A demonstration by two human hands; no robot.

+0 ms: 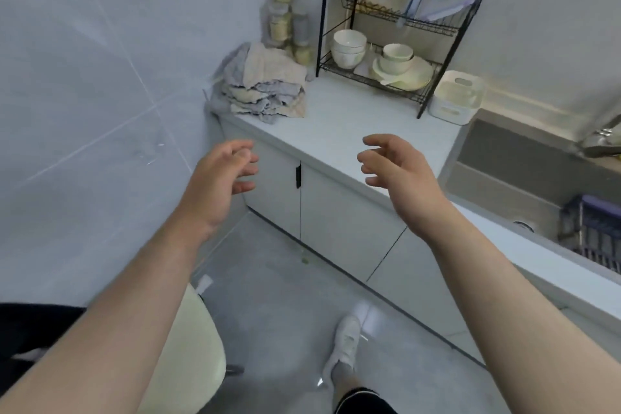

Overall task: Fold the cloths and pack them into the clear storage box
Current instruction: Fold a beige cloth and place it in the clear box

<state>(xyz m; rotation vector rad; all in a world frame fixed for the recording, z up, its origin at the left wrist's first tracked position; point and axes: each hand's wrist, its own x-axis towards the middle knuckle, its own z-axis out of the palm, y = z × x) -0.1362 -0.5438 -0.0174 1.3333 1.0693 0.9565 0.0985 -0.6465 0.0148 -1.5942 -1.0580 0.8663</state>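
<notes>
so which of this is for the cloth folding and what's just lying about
For the job: pile of cloths, left hand, right hand, both empty. No clear box that I can make out.
Lying about: dish rack, bowls, jars, white basket, sink.

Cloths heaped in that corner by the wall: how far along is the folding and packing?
Done: nothing that shows. The grey and beige cloths lie in a rumpled pile on the white countertop, and I cannot make out a clear box. In hand: nothing; the left hand and right hand hover empty, fingers loosely curled, short of the pile. Left: all the folding and packing.
</notes>
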